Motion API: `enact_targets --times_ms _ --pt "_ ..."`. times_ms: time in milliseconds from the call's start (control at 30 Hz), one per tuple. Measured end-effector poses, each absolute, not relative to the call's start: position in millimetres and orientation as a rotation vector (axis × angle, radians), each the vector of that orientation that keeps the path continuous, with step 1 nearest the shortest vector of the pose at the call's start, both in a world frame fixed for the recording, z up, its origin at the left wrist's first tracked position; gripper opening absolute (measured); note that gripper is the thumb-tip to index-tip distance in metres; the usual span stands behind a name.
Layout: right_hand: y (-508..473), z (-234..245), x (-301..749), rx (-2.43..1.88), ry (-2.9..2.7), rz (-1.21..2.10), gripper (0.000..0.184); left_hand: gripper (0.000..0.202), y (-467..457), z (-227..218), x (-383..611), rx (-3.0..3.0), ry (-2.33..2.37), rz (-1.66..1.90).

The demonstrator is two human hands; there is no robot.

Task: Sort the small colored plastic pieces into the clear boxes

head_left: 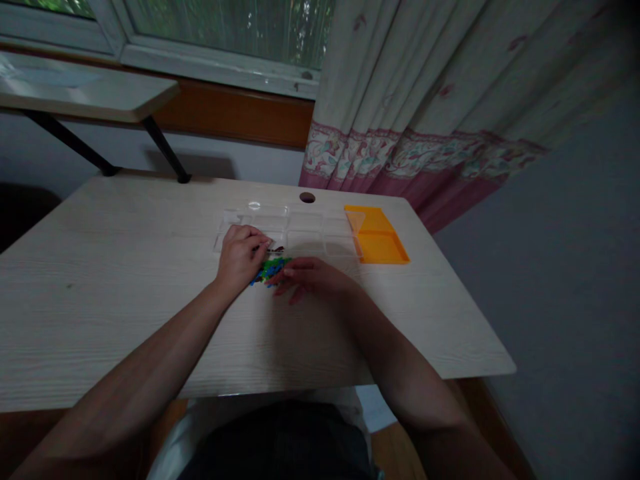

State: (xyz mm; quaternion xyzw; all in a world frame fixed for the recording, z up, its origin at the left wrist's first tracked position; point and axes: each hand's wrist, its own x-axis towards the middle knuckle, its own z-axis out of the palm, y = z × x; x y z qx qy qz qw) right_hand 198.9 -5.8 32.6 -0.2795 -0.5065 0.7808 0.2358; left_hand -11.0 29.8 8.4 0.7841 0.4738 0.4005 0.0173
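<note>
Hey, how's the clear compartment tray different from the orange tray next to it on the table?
The clear compartment tray is see-through and split into a grid of cells; the orange tray is opaque and shows no grid. The clear one is also wider. The left hand is at the clear one's near edge, while the orange tray lies apart from both hands. Both are shallow and lie flat on the table.

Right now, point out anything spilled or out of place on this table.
Small blue and green pieces lie loose on the table, outside the clear tray, between the left hand and right hand. Nothing looks damaged.
</note>
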Motion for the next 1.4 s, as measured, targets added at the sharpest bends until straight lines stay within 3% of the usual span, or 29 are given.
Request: enact_targets --times_ms 200,433,733,1400 --pt "11.1 35.4 220.7 -1.125 -1.369 1.395 0.033 0.020 30.6 7.1 -10.5 2.426 1.473 1.256" --pt "4.7 44.5 227.6 -1.457 -2.070 0.702 0.021 0.021 30.0 6.7 -11.0 2.416 1.481 1.247" --pt "-8.1 55.9 216.9 -1.706 -2.490 0.407 0.027 0.020 30.3 5.5 -11.5 2.422 1.473 1.256" --pt "-6.8 49.1 213.5 -1.676 -2.579 0.353 0.029 0.019 30.8 4.8 -11.5 2.420 1.449 1.249"
